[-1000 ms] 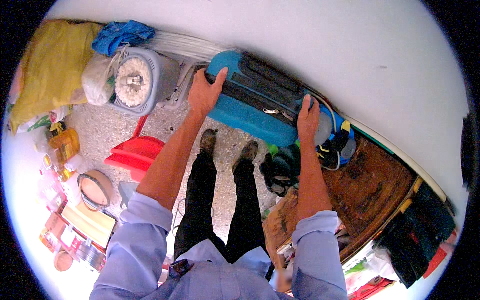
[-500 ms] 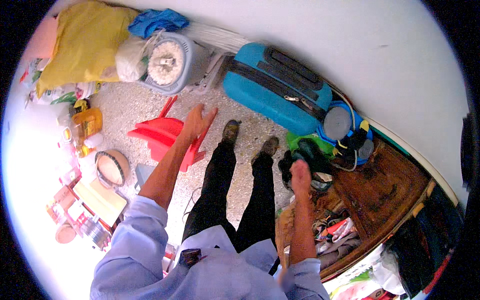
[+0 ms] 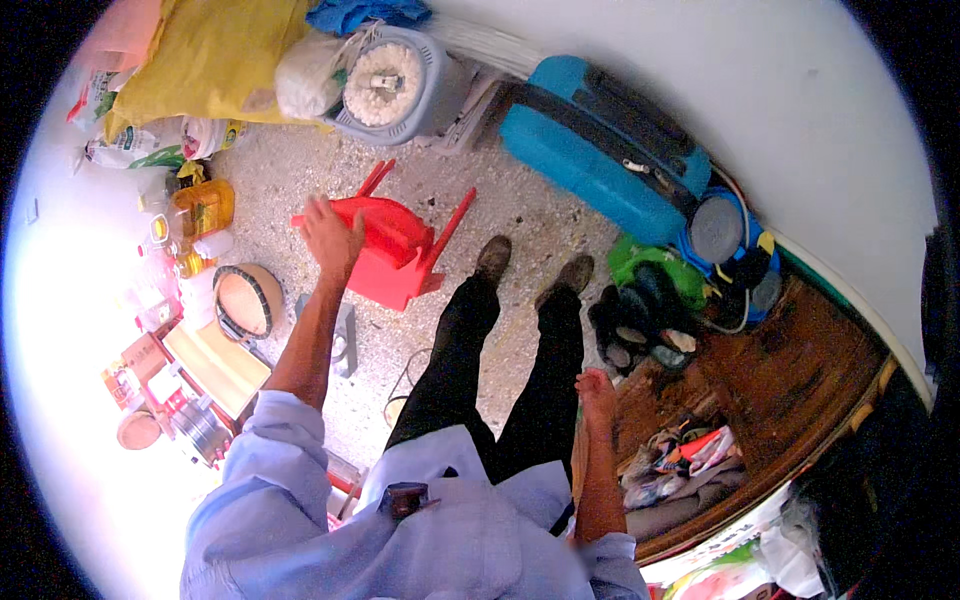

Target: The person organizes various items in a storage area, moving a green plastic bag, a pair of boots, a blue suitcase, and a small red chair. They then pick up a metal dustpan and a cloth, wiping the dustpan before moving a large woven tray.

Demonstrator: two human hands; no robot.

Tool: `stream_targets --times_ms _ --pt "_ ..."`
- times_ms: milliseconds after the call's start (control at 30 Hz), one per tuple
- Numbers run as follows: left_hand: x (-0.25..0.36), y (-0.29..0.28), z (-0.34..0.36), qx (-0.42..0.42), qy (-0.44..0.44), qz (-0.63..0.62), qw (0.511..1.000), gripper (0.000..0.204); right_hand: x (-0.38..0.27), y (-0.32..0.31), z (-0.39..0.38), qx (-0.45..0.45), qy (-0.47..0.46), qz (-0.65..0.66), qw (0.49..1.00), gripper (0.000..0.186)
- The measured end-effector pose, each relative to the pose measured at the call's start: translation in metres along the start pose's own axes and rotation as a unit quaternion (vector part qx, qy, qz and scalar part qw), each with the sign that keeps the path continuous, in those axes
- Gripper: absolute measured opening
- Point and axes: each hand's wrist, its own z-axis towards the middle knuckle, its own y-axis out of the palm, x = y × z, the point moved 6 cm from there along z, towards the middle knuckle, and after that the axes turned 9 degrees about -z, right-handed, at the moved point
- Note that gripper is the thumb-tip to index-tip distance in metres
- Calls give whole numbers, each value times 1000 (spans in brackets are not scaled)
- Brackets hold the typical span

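A small red plastic chair [image 3: 385, 278] lies tipped on the speckled floor, with two of its legs pointing away from me. Over its left edge, my left hand [image 3: 333, 240] is open with the fingers spread. The fingertips overlap the red edge; whether they touch it, I cannot tell. My right hand [image 3: 596, 394] hangs by my right leg near the brown wooden surface, its fingers loosely curled and nothing visible in them.
A blue suitcase [image 3: 590, 175] rests along the far wall, beside a grey-blue basket [image 3: 433, 85]. Dark shoes [image 3: 640, 312] and a green bag [image 3: 640, 262] sit right of my feet. Leftward are a round woven basket [image 3: 246, 300], bottles [image 3: 205, 205] and a yellow sack [image 3: 215, 60].
My left hand has moved from the right side of the red chair to its left edge. My right hand has drawn back from the shoes toward my body. The view has shifted; the chair seems still.
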Motion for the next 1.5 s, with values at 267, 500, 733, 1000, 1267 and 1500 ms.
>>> stream_targets --times_ms 267,500,733,1000,1267,1500 --pt "-51 81 -28 -172 -462 -470 732 59 2 69 -70 19 71 201 977 18" --pt "-56 102 -26 -165 -370 -546 734 23 -11 93 -84 0 82 161 984 18" --pt "17 97 -43 -233 -242 -502 797 31 0 96 -102 -17 79 178 981 20" --pt "101 61 -84 -188 -106 -523 825 18 48 57 -136 -20 120 214 969 22" --pt "142 70 -139 -272 16 -478 835 37 109 64 -172 49 173 297 938 20" --pt "189 68 -212 -256 144 -281 914 58 92 103 -179 15 162 296 941 19"
